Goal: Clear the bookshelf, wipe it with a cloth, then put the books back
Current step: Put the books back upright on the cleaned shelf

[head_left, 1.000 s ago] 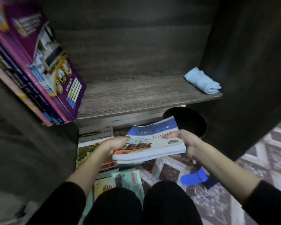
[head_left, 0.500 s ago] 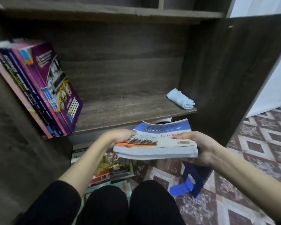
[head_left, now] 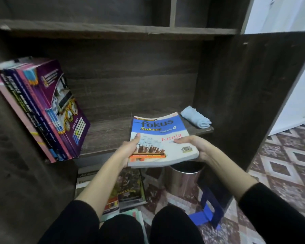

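Putting books back: my left hand (head_left: 128,149) and right hand (head_left: 196,147) grip the book (head_left: 163,136) over the front edge of the shelf (head_left: 111,132). Next, I'd stand it against the leaning books (head_left: 42,106) at the left end.

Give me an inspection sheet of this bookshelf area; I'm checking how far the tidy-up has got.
Surface: shelf, dark wood, grain visible.
Job's things: Kimia book held cover up in front of the shelf; leaning books at the shelf's left; cloth, blue, folded, at its right end; floor books below.
Clutter: metal bin under the shelf; blue bookend on the floor beside it.
Hands: left hand grips the Kimia book's left edge, thumb on the cover; right hand grips its right edge.
Cables: nothing seen.
Surroundings: patterned floor tiles; white wall at right.
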`<move>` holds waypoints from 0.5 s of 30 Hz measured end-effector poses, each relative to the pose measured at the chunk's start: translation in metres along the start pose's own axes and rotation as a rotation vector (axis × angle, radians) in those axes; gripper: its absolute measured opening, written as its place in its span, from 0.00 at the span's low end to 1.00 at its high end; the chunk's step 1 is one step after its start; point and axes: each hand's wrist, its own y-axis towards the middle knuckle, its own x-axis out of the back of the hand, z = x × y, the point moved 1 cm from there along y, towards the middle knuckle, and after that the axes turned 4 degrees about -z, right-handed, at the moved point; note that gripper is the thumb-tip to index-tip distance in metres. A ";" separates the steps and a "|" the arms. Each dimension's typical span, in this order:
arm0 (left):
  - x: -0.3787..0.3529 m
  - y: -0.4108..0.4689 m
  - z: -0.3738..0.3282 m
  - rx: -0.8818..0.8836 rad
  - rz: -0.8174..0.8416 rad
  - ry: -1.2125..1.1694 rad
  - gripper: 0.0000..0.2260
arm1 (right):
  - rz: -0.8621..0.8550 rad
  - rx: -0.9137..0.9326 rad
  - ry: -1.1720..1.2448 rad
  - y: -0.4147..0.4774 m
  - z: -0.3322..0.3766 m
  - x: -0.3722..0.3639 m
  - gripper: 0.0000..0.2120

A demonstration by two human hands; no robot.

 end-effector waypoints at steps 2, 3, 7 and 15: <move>0.001 0.012 0.008 0.026 -0.042 -0.039 0.21 | 0.023 -0.018 -0.030 0.022 -0.005 0.000 0.23; 0.002 0.017 0.012 0.037 -0.053 -0.062 0.21 | 0.034 -0.033 -0.054 0.030 -0.008 -0.002 0.24; 0.004 0.036 0.024 0.093 -0.093 -0.138 0.22 | 0.039 -0.058 -0.078 0.052 -0.017 -0.008 0.20; 0.000 0.050 0.022 0.053 -0.152 -0.098 0.22 | -0.522 0.517 -1.233 0.055 -0.019 -0.019 0.36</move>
